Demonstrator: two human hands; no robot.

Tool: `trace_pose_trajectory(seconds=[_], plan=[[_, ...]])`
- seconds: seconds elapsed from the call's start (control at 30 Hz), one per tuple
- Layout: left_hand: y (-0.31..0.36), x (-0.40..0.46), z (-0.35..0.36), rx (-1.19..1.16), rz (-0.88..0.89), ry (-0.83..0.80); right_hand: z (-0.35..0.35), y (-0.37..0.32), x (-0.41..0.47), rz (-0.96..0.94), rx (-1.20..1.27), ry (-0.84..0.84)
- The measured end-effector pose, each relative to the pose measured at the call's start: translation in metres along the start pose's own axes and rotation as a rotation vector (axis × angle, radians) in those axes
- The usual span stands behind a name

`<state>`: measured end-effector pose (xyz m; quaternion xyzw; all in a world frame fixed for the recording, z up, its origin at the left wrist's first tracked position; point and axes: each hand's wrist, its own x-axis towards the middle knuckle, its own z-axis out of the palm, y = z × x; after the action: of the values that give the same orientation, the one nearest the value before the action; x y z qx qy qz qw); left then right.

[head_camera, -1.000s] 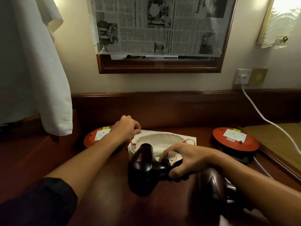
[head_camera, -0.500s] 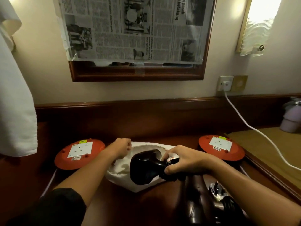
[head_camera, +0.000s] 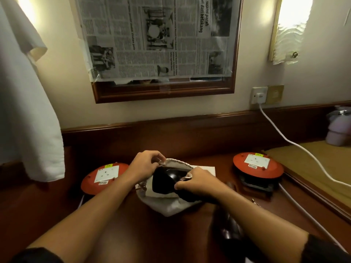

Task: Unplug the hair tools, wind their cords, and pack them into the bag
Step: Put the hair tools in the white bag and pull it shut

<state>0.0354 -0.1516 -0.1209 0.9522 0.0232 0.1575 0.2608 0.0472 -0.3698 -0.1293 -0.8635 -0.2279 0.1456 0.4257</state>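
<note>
Cream cloth bag (head_camera: 171,205) is lying open on the counter (head_camera: 117,224); the left hand (head_camera: 144,166) is pinching its rim while the right hand (head_camera: 197,184) is gripping the black hair dryer (head_camera: 165,182), half inside. A second dark tool (head_camera: 228,223) is waiting beside it, unpacked.

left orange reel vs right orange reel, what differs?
Left orange reel sits beside the left hand; the right orange reel stands apart from both hands. The right one's black base shows; the left one's is hidden. Both have white socket plates and yellow tags.
</note>
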Motion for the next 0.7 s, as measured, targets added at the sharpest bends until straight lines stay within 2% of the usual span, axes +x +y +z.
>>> trace_pose_trajectory(seconds=[0.17,0.53,0.7], plan=[[0.004,-0.017,0.009,0.003,-0.006,0.056,0.036,0.005,0.015,0.083,-0.154,0.114],[-0.013,-0.048,0.036,-0.052,0.01,0.075,0.109,0.005,0.026,0.19,-0.148,0.276],[-0.027,-0.066,0.043,-0.119,-0.023,0.135,0.115,0.011,0.024,0.181,-0.14,0.218]])
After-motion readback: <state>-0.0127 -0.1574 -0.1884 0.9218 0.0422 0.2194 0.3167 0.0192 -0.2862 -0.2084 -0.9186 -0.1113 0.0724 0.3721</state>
